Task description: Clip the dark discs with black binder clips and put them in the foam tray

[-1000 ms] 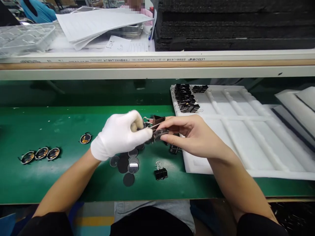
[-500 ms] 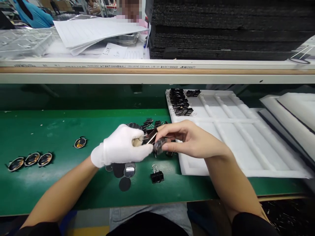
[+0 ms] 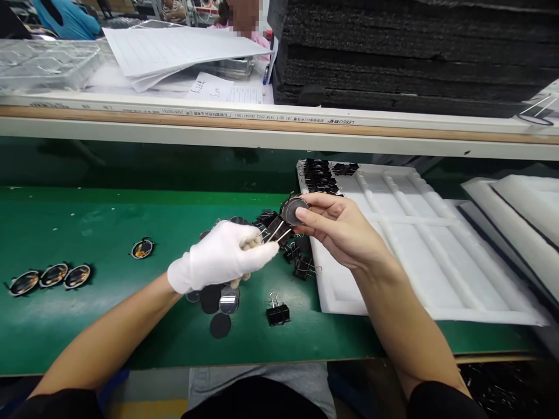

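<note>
In a white glove, my left hand pinches the wire handles of a black binder clip. My bare right hand holds a round dark disc piece by its edge, thumb on its flat face. The disc is right at the clip's jaws; whether the jaws grip it I cannot tell. Under and behind the hands lie more binder clips. A single binder clip sits nearer me. Several loose round discs, dark or shiny, are scattered below my left hand, which partly hides them.
Round pieces with amber faces lie at the left of the green table. At right is a white foam tray with clips in its far left corner. Above runs a shelf edge with papers and black foam.
My right hand has moved up and away from my left with the disc, which now faces me. The clip in my left hand has shifted slightly right and shows more plainly.
</note>
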